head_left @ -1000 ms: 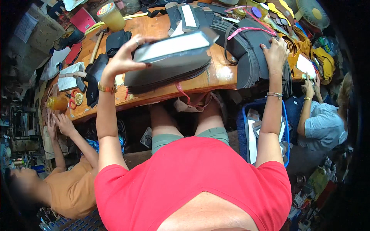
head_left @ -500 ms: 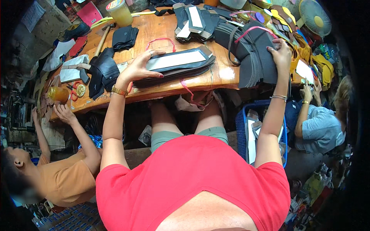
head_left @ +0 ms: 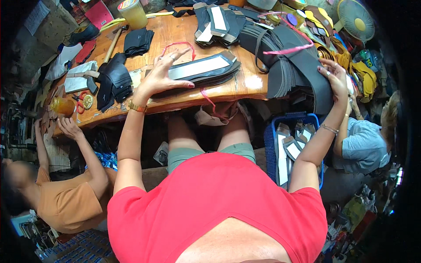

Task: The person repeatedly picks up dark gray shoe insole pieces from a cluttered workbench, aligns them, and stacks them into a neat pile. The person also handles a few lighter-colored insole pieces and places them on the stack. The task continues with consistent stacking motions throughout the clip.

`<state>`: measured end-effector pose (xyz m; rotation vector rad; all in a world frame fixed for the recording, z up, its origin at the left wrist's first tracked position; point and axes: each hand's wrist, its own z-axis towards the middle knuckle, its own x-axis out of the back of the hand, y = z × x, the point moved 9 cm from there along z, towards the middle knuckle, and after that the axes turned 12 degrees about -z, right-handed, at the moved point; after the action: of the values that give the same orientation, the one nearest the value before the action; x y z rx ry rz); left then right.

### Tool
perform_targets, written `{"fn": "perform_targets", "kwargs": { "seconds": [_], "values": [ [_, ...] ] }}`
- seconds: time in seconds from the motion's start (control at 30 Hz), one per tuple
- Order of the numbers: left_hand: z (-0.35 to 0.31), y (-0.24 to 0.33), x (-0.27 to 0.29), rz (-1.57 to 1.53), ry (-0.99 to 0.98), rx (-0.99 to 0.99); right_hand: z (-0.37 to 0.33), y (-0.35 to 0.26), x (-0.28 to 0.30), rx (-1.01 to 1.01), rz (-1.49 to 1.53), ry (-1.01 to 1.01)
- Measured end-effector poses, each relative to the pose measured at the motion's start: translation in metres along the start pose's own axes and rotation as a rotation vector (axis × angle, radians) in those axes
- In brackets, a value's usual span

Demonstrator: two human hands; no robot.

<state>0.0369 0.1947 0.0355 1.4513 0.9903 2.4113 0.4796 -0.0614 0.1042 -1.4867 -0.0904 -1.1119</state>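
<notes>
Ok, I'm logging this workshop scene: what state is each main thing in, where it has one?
Left hand: open, thumb spread
Right hand: fingers curled at a dark piece's edge
White-topped stack: lying flat
Blue basket: open, partly filled
Hammer: lying down
Orange-handled scissors: lying down, blades unclear
Yellowish tub: upright, lidded
Fan: upright, running or not unclear

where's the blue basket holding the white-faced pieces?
Head view, right of centre: the blue basket sits below the wooden table's near edge, right of the person's legs, partly covered by the right forearm.
</notes>
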Motion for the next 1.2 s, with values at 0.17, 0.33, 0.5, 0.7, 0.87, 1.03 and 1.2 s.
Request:
{"fn": "perform_targets", "kwargs": {
  "seconds": [0.17, 0.33, 0.5, 0.7, 0.87, 1.03, 1.2],
  "values": [
    [0.015, 0.047, -0.016, -0.142, -0.016, -0.114, 0.062, -0.071, 0.019, 0.24, 0.067, 0.043],
    [0.008, 0.084, -0.025, -0.424, 0.006, -0.196, 0.041, -0.123, 0.026, 0.439, 0.383, 0.225],
    [-0.007, 0.074, -0.047, -1.087, 0.009, -0.023, -0.041, -0.169, -0.12, 0.35, 0.323, -0.16],
    [-0.018, 0.024, -0.075, -1.489, 0.374, 0.28, -0.098, -0.152, -0.229, 0.22, 0.749, -0.325],
    [-0.022, 0.04, -0.062, -1.481, 0.477, 0.215, -0.111, -0.134, -0.25, 0.157, 0.803, -0.268],
    [-0.024, 0.048, -0.06, -1.27, 0.477, 0.157, -0.106, -0.129, -0.274, 0.042, 1.028, -0.368],
    [-0.023, 0.068, -0.036, -0.887, 0.571, -0.09, -0.1, -0.123, -0.292, -0.11, 1.213, -0.426]
  ]
}}
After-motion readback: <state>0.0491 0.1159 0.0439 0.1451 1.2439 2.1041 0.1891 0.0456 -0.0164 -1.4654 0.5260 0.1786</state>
